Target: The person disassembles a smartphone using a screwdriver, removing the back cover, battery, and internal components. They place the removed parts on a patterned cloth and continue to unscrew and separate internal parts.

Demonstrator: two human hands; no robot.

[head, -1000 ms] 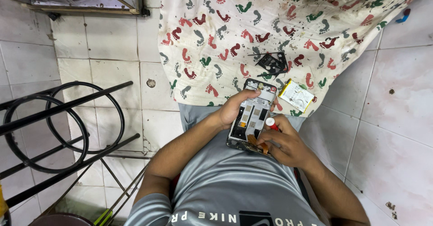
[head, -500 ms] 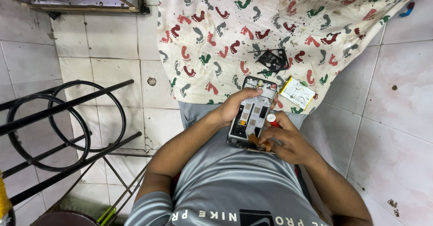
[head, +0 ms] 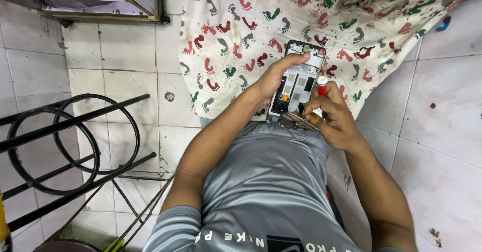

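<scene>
My left hand (head: 275, 76) grips an opened phone frame (head: 297, 83) by its left edge, the thumb hooked over the top, inner parts facing up. My right hand (head: 332, 115) holds a small screwdriver with a red and white handle (head: 322, 85) upright, its tip down at the lower end of the phone, where a metal strip (head: 296, 121) sticks out. Both hands hover above my lap, over a white cloth with coloured footprints (head: 241, 31).
A black metal stand with ring-shaped bars (head: 65, 141) is at the left on the tiled floor (head: 125, 51). A cabinet edge (head: 100, 1) shows at the top left. White tiles (head: 442, 111) lie to the right. My grey shirt (head: 266, 181) fills the bottom.
The view has shifted, so the phone and hands sit higher against the cloth. The small parts and yellow-edged card seen on the cloth earlier are out of sight now. The grip looks unchanged.
</scene>
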